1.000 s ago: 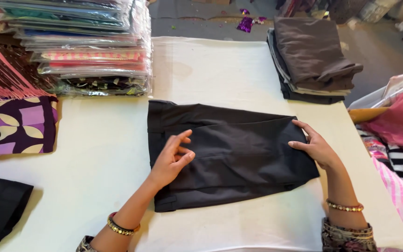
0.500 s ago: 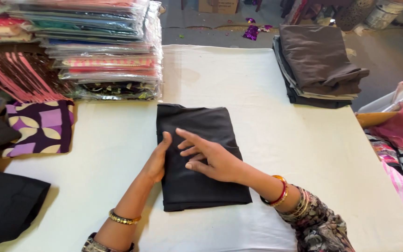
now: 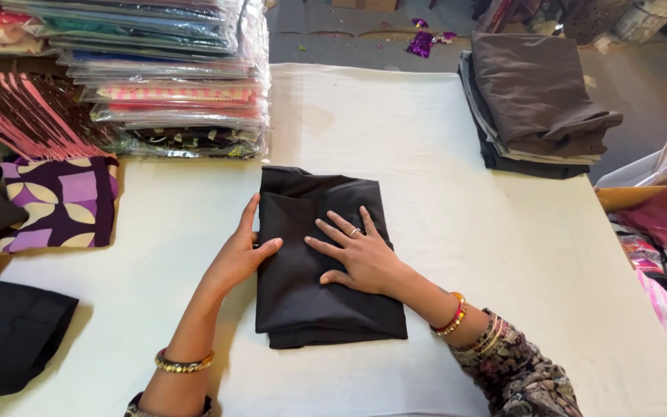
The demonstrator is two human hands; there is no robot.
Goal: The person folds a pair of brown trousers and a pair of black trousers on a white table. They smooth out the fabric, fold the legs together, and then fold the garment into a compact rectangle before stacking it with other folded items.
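the black cloth [image 3: 326, 255] sits mid-table now as a narrow, upright rectangle, long side running 12 to 6 o'clock. that's a change: 1 second back it lay spread wide, about twice this breadth, and half a second ago it had already been folded over to this width. the fold holds here, lower edge showing stacked layers at 6 o'clock.

left hand [image 3: 239, 255] is at the cloth's 9 o'clock edge, fingers reaching up along the side, thumb laid over onto the fabric, lightly pinching that edge. before, it lay flat on the middle of the spread cloth, so it has slid out to the side. right hand [image 3: 358, 256] rests flat on top, fingers spread and pointing toward 10 o'clock, pressing down, gripping nothing. 1 second ago it was out at the 3 o'clock edge; it has crossed in to the centre. the 2 hands are close, not touching.

around it on the white table [image 3: 457, 185]: a stack of bagged fabrics [image 3: 164, 77] at 10 o'clock, a purple patterned piece [image 3: 59, 202] at 9, a brown pile [image 3: 538, 104] at 2, dark cloth [image 3: 5, 344] at 8.
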